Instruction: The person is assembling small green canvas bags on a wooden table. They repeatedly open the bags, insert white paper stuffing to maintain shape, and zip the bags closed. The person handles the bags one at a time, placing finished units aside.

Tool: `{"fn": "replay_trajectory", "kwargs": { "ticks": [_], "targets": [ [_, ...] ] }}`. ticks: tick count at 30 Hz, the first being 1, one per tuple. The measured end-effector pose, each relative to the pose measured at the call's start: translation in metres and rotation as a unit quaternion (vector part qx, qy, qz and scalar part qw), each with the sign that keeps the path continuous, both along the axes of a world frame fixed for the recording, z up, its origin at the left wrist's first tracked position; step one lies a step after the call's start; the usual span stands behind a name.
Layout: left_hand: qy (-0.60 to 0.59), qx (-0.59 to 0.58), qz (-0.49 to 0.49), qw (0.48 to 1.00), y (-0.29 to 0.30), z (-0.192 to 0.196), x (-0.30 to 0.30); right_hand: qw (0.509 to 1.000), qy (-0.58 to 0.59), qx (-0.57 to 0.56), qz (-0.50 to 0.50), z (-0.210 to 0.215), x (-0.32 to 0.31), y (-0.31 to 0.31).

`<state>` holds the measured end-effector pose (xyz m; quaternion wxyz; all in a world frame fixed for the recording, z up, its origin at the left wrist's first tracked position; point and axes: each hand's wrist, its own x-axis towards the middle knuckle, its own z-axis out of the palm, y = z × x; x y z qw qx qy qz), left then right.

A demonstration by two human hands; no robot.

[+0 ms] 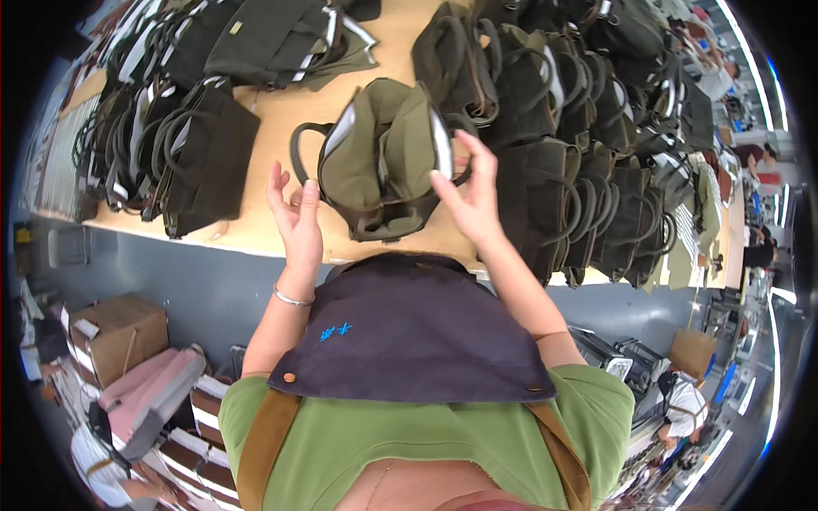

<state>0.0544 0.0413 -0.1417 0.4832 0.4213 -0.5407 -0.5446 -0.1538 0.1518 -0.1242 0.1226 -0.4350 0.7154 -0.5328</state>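
A dark olive handbag [381, 162] stands on the table before me, its mouth spread wide. Its lining is olive green, with white edges along both sides and a zip round the rim. Just left of it, beside its left handle [300, 153], my left hand [296, 213] is open, fingers apart and holding nothing. On the other side my right hand [473, 192] is open too, with the thumb against the bag's right rim and the fingers spread by the right handle. Part of that handle is hidden behind the hand.
Rows of similar dark bags crowd the light table [281, 115], left [209, 162] and right [537, 196]. A dark bag [268, 43] lies flat at the back. Cardboard boxes [128, 336] and a pink-grey padded item [153, 396] are at lower left. Other people [682, 404] are nearby.
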Motion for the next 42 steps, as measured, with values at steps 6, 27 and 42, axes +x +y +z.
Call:
{"fn": "replay_trajectory", "kwargs": {
  "ticks": [6,27,42],
  "targets": [
    [-0.054,-0.134,-0.286,0.947,0.05,-0.005,-0.032,0.991,0.113,0.051,0.057,0.012,0.033,-0.028],
    [-0.26,-0.023,-0.495,0.828,0.028,-0.056,-0.019,0.931,0.26,0.084,-0.241,0.028,-0.017,0.074],
    [-0.661,-0.421,-0.102,0.612,-0.28,-0.109,-0.114,0.891,0.272,0.221,-0.289,0.014,-0.003,0.073]
  ]
}}
